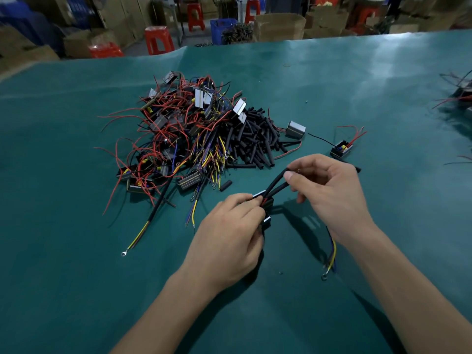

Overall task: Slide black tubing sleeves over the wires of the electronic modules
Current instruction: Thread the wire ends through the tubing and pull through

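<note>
My left hand (229, 233) grips a small black electronic module (267, 203) just above the green table mat (76, 251). Two black tubing sleeves (277, 186) rise from the module toward my right hand (329, 187), which pinches their upper ends between thumb and fingers. Yellow and blue wires (332, 251) with a ring terminal hang down under my right wrist. A pile of modules with red, yellow and blue wires (184, 129) lies beyond my hands, with a heap of loose black sleeves (255, 139) on its right side.
A single module (342, 149) with red wires and another grey one (295, 129) lie right of the heap. More modules (462, 95) sit at the right edge. A sleeved cable with ring terminal (143, 231) stretches left. Red stools and cardboard boxes stand beyond the table.
</note>
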Available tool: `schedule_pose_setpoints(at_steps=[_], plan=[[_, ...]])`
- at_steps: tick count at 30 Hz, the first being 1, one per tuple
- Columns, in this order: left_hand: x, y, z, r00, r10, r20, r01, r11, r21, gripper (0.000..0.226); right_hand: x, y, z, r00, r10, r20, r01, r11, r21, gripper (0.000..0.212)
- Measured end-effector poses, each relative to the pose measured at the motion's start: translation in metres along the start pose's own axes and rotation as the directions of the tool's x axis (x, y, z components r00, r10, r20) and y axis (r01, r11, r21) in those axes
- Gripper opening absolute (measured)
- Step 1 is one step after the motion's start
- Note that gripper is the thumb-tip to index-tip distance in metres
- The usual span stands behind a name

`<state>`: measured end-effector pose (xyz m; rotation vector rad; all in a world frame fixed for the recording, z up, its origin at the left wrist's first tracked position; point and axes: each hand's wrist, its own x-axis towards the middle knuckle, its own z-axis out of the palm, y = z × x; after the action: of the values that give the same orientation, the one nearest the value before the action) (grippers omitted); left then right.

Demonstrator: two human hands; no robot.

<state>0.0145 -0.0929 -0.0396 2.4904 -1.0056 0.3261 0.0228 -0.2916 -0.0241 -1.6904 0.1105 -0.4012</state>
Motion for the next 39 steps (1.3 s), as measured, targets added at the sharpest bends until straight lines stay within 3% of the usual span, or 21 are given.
schedule_pose_setpoints(at_steps=[5, 8, 11, 16, 23, 27, 39], plan=[[0.001, 0.003, 0.001, 0.999, -0.032, -0.030, 0.031, 0.999, -0.031, 0.020, 0.004, -0.005, -0.002, 0.999, -0.018, 0.033, 0.018, 1.000, -0.003, 0.013], [0.004, 0.005, 0.003, 0.986, -0.121, -0.118, 0.108, 0.988, -0.111, 0.022, 0.005, -0.005, -0.003, 0.999, -0.012, 0.030, 0.012, 1.000, 0.006, 0.015], [0.020, 0.008, 0.008, 0.953, -0.168, -0.251, 0.158, 0.986, -0.059, 0.023, 0.003, -0.002, -0.002, 1.000, -0.009, 0.018, 0.009, 1.000, 0.008, 0.015], [0.047, 0.005, 0.016, 0.927, -0.246, -0.282, 0.222, 0.968, -0.117, 0.020, 0.006, 0.001, -0.007, 1.000, -0.004, -0.001, 0.004, 1.000, 0.023, 0.019], [0.052, -0.003, 0.022, 0.917, -0.225, -0.328, 0.122, 0.944, -0.307, 0.013, 0.004, 0.004, -0.006, 1.000, -0.013, 0.006, 0.013, 1.000, 0.014, 0.018], [0.050, 0.000, 0.025, 0.911, -0.201, -0.361, 0.086, 0.947, -0.309, 0.024, 0.004, 0.004, -0.006, 1.000, -0.008, 0.017, 0.007, 0.999, 0.048, 0.017], [0.046, -0.001, 0.031, 0.896, -0.241, -0.373, 0.121, 0.940, -0.318, 0.011, 0.004, 0.006, -0.007, 0.999, 0.012, 0.045, -0.015, 0.998, 0.063, 0.014]])
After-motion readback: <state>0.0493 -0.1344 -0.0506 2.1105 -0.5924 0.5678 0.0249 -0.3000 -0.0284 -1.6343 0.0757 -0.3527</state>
